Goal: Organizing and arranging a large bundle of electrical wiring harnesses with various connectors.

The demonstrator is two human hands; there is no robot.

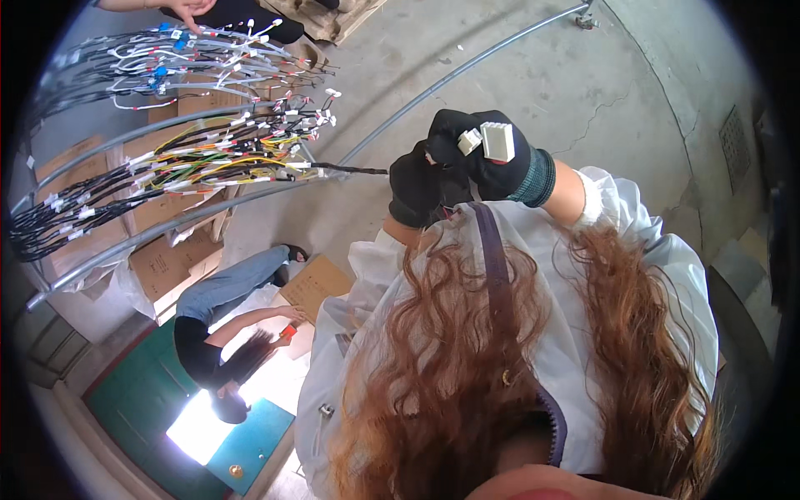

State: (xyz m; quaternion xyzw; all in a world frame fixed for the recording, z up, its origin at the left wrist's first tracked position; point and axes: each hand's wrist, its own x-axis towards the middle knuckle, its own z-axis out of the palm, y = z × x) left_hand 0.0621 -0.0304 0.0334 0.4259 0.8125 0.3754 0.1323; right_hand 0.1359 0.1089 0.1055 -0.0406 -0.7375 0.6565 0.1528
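Both my hands wear black gloves and meet in front of my chest. My left hand [415, 185] is closed at the end of a black cable [358, 169], which runs left to a hanging bundle of wires. Beside it my right hand [510, 169] has its fingers curled in, with a green cuff at the wrist. A large white multi-slot connector [497, 139] and a smaller white connector [469, 142] show at the right hand's fingers. Some reddish wire shows under the large connector. The fingertips between the hands are partly hidden.
Bundles of wires [158, 167] with coloured strands and white connectors hang at left along grey metal rails [467, 68]. A co-worker's hand [190, 10] touches the far bundle. Another person [200, 337] is beside cardboard boxes [317, 287] at lower left. Concrete floor [533, 92] lies beyond.
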